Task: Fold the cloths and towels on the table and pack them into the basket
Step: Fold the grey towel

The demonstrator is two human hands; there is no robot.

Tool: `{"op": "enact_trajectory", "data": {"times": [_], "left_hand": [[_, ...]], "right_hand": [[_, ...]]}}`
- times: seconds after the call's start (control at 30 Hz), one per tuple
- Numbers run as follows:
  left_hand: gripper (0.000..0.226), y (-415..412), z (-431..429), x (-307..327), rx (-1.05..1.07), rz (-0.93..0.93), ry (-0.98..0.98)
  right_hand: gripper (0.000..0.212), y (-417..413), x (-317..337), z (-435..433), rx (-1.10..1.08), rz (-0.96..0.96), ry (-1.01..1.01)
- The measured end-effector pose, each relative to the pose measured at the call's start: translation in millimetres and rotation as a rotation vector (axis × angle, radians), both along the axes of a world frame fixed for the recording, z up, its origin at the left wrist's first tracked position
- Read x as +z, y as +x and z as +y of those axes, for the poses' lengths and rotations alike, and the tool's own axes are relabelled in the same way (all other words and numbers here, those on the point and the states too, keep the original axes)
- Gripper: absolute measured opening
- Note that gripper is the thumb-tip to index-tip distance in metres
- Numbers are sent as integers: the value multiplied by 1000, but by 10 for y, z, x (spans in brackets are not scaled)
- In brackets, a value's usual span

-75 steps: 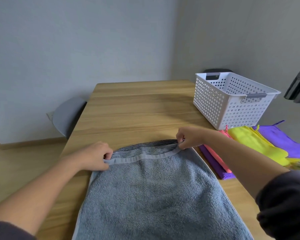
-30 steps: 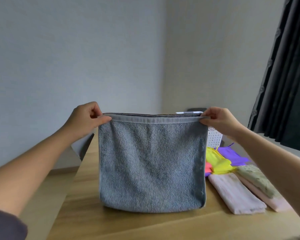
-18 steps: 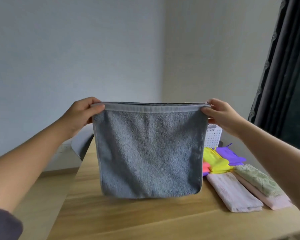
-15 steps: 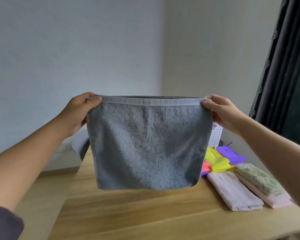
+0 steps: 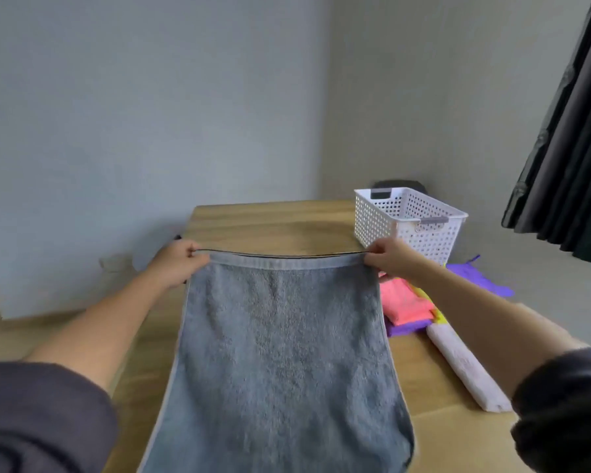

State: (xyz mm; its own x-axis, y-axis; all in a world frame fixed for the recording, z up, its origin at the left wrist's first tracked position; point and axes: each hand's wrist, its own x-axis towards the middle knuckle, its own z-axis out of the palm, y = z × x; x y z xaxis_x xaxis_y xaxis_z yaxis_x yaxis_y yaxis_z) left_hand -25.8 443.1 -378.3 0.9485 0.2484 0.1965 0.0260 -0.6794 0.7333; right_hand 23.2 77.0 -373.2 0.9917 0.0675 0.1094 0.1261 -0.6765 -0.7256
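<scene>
Where the towel hangs: the grey towel (image 5: 280,353) is stretched taut by its top hem between both hands, above the near half of the wooden table (image 5: 273,223); a dark edge runs along the hem behind the front layer; the lower end drops out of the bottom of the picture, and whether it touches the table cannot be told.
Left hand: the left hand (image 5: 180,264) pinches the top left corner, fingers curled tightly over the hem; the forearm is bare, with a dark sleeve (image 5: 41,418) at the bottom edge.
Right hand: the right hand (image 5: 388,256) pinches the top right corner in the same way, fingers bent around the hem; its sleeve is dark too.
Basket: the white perforated basket (image 5: 372,220) stands upright at the table's far right, beyond the right hand and apart from it.
Other cloths: a folded pink cloth (image 5: 403,302) lies on a purple cloth (image 5: 406,329) just right of the towel; a sliver of yellow cloth (image 5: 437,314) shows beside them; a second purple cloth (image 5: 481,276) lies farther right, near the basket; a pale rolled towel (image 5: 464,367) lies nearer the camera.
Room: grey walls meet in a corner behind the table; a dark curtain (image 5: 567,148) hangs at right.
</scene>
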Motion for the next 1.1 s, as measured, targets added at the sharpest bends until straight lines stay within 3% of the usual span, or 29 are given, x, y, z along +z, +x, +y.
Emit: {"op": "enact_trajectory", "data": {"times": [0.1, 0.2, 0.4, 0.53, 0.6, 0.7, 0.77, 0.83, 0.93, 1.1], "left_hand": [[6, 262, 104, -459, 7, 114, 64], [5, 360, 152, -619, 39, 60, 96], [7, 318, 33, -728, 48, 18, 207], [6, 26, -286, -844, -17, 59, 449], [17, -153, -519, -898, 3, 56, 574], [50, -362, -825, -1011, -5, -3, 761], [58, -496, -1075, -1069, -178, -1, 732], [57, -611, -1365, -1164, -372, 64, 680], [58, -652, -1618, -1375, -474, 162, 656], [58, -663, -1686, -1571, -427, 212, 753]], "right_hand": [[24, 188, -294, 106, -3, 5, -159], [12, 234, -360, 134, -14, -39, -264], [8, 264, -469, 206, -7, -24, -138], [14, 66, -631, 285, 67, 7, -126], [22, -60, -719, 303, 94, 27, -104], [42, -234, -781, 301, 85, 13, -81], [40, -402, -817, 245, -28, -90, -11], [23, -716, -897, 115, -165, -150, 70], [7, -1242, -1097, -134, -210, -10, 100], [10, -1772, -1406, -318, -53, 90, -188]]}}
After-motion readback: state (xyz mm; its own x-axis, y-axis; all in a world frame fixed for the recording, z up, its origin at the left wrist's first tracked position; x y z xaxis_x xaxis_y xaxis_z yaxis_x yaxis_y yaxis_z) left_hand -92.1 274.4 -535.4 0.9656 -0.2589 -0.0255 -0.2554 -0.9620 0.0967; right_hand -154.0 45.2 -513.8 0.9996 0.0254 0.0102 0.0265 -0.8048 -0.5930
